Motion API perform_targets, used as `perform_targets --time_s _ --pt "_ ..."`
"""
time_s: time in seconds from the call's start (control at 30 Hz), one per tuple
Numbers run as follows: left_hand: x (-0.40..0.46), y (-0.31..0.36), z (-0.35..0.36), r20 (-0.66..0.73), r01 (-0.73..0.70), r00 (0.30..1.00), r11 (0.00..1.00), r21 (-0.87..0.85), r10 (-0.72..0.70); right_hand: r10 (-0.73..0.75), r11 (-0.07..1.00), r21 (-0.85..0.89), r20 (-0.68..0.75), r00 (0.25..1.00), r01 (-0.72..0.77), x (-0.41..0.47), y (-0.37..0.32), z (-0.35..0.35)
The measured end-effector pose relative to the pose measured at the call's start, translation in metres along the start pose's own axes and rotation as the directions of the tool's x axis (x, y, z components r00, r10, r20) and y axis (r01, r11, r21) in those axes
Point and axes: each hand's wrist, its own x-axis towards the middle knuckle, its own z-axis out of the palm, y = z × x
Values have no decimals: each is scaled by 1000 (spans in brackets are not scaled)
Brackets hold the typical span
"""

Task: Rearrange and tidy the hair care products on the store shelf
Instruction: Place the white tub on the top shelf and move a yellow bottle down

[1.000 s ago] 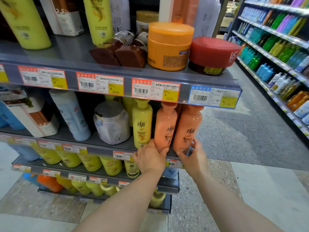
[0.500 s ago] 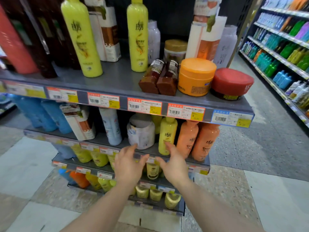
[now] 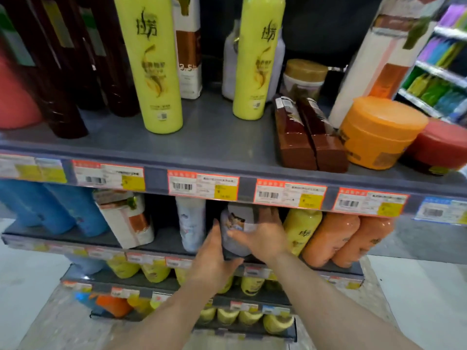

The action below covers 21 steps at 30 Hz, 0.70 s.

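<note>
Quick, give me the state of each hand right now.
Left hand: open, fingers straight against the left side of the white jar.
Right hand: open, fingers spread on the jar's right side.

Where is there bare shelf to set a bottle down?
Top shelf: bare between the two yellow bottles and along its front edge. Crowded at right around the brown tubes and orange jar. Below, both hands flank the white jar.

Two bare forearms, no sleeves visible. The left hand (image 3: 211, 261) and right hand (image 3: 262, 236) wear no gloves, rings or watch.
</note>
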Motion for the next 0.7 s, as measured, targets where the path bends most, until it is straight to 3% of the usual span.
perform_targets --time_s 0.1,0.23,0.53,0.7 --pt "4 -9 3 19 -35 999 996 -77 37 -62 997 48 -90 994 67 2 -8 2" --pt "-1 -1 1 -21 -96 995 991 -93 94 -33 993 109 -168 985 51 -18 -10 -3" --pt "-63 50 -31 -35 -130 991 970 -207 126 -100 993 38 -159 982 107 -79 -28 -42" --pt "-122 78 -52 -65 -106 993 981 -163 96 -94 994 44 -74 993 97 -126 -49 -76"
